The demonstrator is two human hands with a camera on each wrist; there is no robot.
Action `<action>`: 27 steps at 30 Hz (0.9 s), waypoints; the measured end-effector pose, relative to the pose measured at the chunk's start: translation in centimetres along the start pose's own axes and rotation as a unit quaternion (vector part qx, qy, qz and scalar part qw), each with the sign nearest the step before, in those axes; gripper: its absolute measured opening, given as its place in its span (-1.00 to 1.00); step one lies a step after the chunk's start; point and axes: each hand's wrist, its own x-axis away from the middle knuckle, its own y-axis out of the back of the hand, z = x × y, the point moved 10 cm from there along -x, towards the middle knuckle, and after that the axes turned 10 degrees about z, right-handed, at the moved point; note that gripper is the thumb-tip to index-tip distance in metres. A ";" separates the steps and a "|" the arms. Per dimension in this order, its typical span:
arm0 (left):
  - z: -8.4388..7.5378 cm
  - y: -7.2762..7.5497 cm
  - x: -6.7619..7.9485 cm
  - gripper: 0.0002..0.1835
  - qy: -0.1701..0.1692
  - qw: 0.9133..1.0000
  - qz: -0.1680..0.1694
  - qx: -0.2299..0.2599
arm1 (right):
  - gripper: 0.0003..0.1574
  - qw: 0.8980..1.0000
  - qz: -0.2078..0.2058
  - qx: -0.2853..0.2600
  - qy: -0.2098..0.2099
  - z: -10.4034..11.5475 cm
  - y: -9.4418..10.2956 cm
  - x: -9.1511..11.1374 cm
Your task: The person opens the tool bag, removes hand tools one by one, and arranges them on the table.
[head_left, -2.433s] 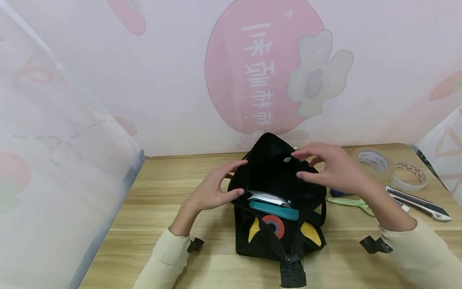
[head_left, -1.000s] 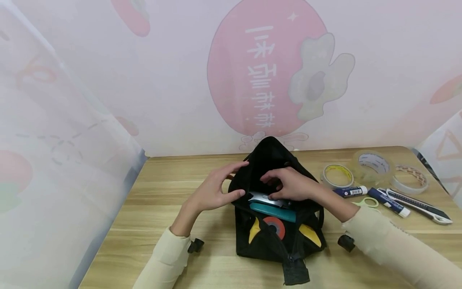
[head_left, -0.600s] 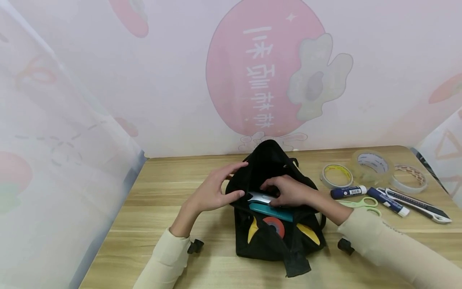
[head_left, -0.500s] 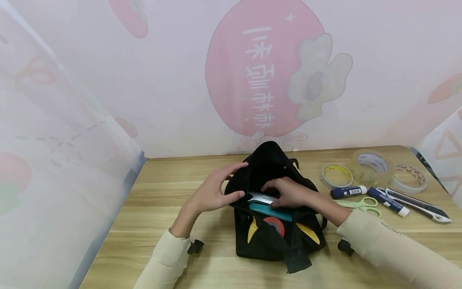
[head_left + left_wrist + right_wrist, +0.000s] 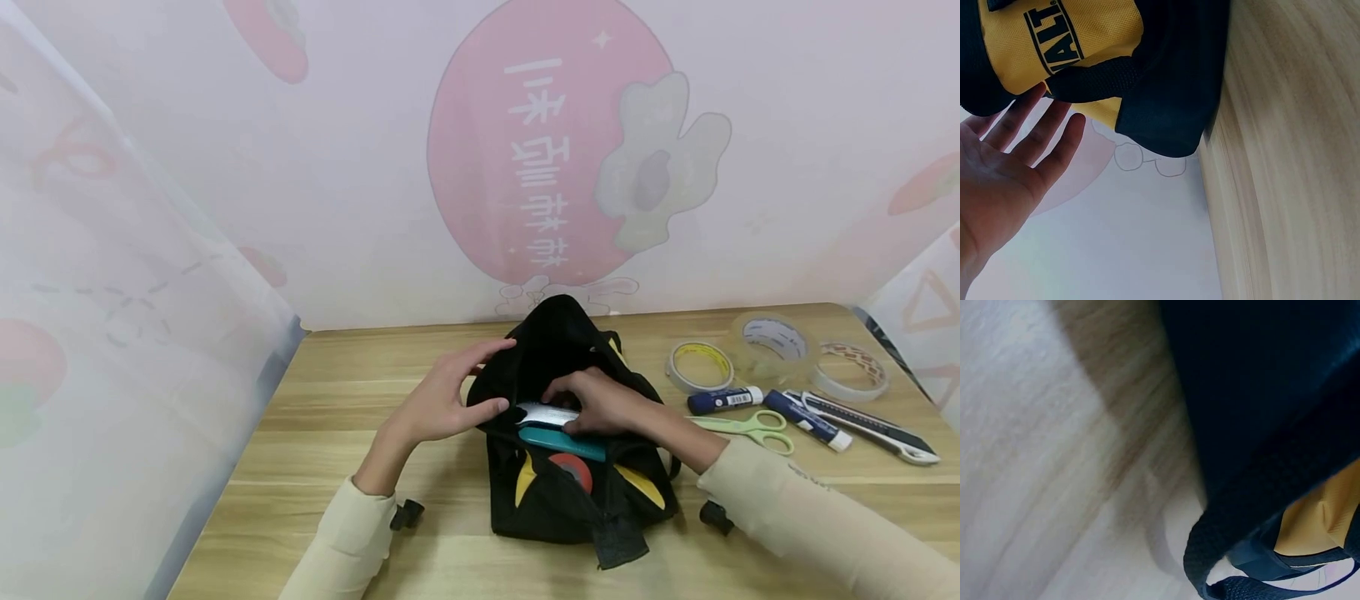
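A black tool bag (image 5: 547, 517) with yellow patches stands open on the wooden table. Beside its left rim is my left hand (image 5: 438, 396), thumb at the opening and fingers along the outside; in the left wrist view the fingers (image 5: 1060, 147) are spread, touching the yellow side. My right hand (image 5: 600, 402) reaches inside, thumb and curled forefinger on either side of a shiny silver tool (image 5: 543, 414), kind unclear; its other fingers are hidden. A teal tool (image 5: 562, 442) lies just in front. A red ring (image 5: 572, 468) shows at the bag's front.
Right of the bag lie green scissors (image 5: 750, 427), two blue glue sticks (image 5: 723, 400) and a utility knife (image 5: 870, 425). Behind them are three tape rolls (image 5: 772, 342). A printed backdrop (image 5: 360, 167) rises behind the table.
My right hand has moved from above the bag's right rim down inside to the silver tool. The silver tool looks brighter now. The bag's front strap has shifted slightly; my left hand stays in place.
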 end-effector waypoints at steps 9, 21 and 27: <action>-0.1 0.1 0.1 -0.21 -0.004 1.000 -0.004 0.009 | -0.55 0.999 -0.043 0.012 0.027 1.1 1.6 0.9; -0.2 0.1 0.0 -0.21 -0.006 1.000 -0.002 0.013 | -0.54 0.999 -0.039 0.029 -0.010 2.0 3.3 0.9; -0.3 0.1 -0.1 -0.21 -0.011 1.000 -0.002 0.014 | -0.54 0.996 -0.069 0.048 -0.005 2.9 5.4 1.4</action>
